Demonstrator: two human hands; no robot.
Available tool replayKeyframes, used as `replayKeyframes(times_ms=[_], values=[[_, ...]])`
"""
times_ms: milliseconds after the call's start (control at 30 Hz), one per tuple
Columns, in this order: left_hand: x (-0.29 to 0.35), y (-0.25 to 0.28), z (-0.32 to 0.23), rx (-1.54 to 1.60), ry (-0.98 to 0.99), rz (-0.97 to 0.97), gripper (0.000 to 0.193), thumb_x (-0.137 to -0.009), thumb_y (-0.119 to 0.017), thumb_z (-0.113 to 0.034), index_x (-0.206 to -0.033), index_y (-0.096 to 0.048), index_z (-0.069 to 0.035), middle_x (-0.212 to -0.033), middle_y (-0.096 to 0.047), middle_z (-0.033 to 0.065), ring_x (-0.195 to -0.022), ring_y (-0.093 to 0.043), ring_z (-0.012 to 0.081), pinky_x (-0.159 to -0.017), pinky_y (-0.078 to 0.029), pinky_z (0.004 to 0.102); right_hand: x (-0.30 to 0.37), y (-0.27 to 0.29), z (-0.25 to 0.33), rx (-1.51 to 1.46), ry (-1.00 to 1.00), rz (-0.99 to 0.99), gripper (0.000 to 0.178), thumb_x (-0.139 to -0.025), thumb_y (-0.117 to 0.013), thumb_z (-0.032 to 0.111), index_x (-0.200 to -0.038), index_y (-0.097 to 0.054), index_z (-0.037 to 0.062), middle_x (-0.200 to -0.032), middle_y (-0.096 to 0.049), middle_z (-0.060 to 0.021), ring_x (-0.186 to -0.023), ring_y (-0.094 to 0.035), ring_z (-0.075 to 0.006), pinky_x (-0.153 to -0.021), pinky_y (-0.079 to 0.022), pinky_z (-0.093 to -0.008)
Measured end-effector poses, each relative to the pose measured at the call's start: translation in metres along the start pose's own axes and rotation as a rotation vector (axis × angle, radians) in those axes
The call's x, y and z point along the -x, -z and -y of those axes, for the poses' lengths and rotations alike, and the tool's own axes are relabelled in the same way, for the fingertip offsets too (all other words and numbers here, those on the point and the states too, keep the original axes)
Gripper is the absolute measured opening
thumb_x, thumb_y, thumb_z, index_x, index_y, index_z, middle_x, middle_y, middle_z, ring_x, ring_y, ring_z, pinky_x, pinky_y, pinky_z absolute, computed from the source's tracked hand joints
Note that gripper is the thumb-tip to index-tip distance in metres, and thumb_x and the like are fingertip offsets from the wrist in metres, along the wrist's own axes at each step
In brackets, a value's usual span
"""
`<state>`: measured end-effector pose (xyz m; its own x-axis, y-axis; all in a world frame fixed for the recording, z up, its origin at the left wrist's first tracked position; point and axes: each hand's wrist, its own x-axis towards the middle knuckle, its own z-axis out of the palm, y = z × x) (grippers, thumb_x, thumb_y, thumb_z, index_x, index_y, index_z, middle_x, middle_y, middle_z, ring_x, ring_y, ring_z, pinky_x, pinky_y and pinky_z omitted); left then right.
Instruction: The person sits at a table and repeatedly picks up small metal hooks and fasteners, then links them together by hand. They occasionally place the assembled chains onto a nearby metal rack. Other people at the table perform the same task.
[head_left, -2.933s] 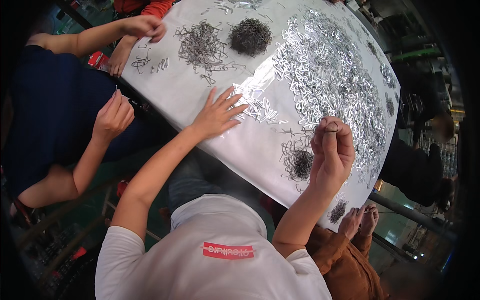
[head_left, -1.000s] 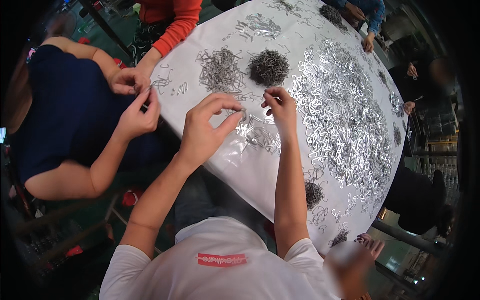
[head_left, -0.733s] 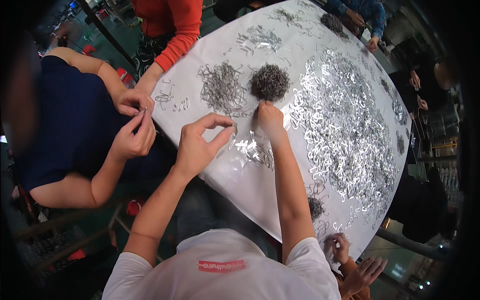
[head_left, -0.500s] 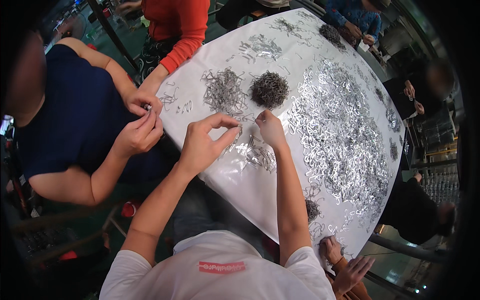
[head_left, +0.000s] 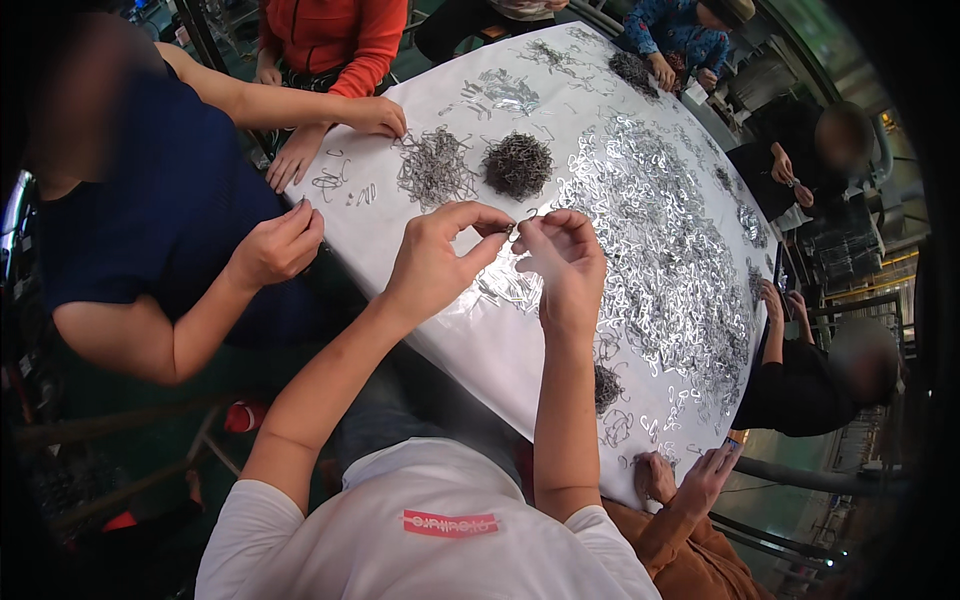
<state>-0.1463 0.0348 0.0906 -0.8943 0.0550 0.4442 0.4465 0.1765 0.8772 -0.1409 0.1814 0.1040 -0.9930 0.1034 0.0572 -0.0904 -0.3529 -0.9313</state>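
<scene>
Over the white table (head_left: 440, 335), my two hands come together at the fingertips. My left hand (head_left: 435, 255) is closed in a pinch on a small metal piece (head_left: 512, 230), mostly covered by the finger and thumb. Against it is my right hand (head_left: 568, 265), its fingers curled and slightly blurred, with a thin wire hook (head_left: 532, 212) showing at the tips. Beyond them sit a round heap of dark metal hooks (head_left: 518, 165) and a looser pile of grey wire hooks (head_left: 435, 165). Shiny hooks (head_left: 510, 290) lie partly hidden beneath my hands.
A broad spread of shiny S-shaped hooks (head_left: 660, 240) covers the table's right side. Another dark heap (head_left: 606, 388) is near my right forearm. At my left, a person in dark blue (head_left: 150, 200) reaches onto the table; other people sit around it.
My right hand has moved up from the table and turned, meeting my left fingertips. My left hand has shifted right. The person at my left has parted their hands and reached one across the table.
</scene>
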Motion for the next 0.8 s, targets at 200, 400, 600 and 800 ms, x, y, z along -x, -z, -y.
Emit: replayKeyframes(times_ms=[200,400,600,800], values=[[0.009,-0.006,-0.004,-0.160,-0.229,-0.053,0.016,-0.076,-0.070,0.000,-0.092,-0.068,-0.004,-0.086,-0.068,0.0063,-0.081,-0.063,0.0233,-0.074,-0.047,0.0329,0.016,-0.004,0.004,0.045,0.105,-0.076,0.020,-0.086,-0.067,0.000,-0.096,-0.050,0.0023,-0.085,-0.063,-0.0086,-0.072,-0.064,-0.0135,-0.058,-0.056,-0.0246],[0.015,-0.010,-0.007,-0.310,-0.366,-0.091,0.026,-0.075,-0.071,-0.002,-0.099,-0.066,-0.008,-0.088,-0.067,0.0055,-0.081,-0.062,0.0229,-0.077,-0.044,0.0355,0.022,-0.010,0.005,0.057,0.157,-0.133,0.019,-0.085,-0.066,-0.002,-0.095,-0.050,0.0022,-0.086,-0.064,-0.0095,-0.072,-0.064,-0.0144,-0.059,-0.056,-0.0251],[0.020,-0.011,0.034,-0.164,-0.129,-0.217,0.029,-0.080,-0.071,-0.004,-0.108,-0.066,-0.007,-0.087,-0.069,0.0076,-0.085,-0.066,0.0201,-0.077,-0.049,0.0318,0.024,-0.012,0.004,0.003,0.252,-0.180,0.018,-0.084,-0.067,-0.004,-0.093,-0.053,0.0023,-0.087,-0.065,-0.0103,-0.070,-0.065,-0.0166,-0.059,-0.056,-0.0259],[0.056,-0.020,0.147,-0.675,0.057,0.120,0.024,-0.081,-0.065,-0.012,-0.105,-0.066,-0.006,-0.090,-0.065,0.0085,-0.087,-0.059,0.0240,-0.078,-0.046,0.0370,0.031,-0.003,0.010,0.037,0.254,-0.171,0.021,-0.084,-0.068,-0.001,-0.095,-0.050,0.0034,-0.088,-0.065,-0.0107,-0.072,-0.065,-0.0157,-0.059,-0.055,-0.0260]])
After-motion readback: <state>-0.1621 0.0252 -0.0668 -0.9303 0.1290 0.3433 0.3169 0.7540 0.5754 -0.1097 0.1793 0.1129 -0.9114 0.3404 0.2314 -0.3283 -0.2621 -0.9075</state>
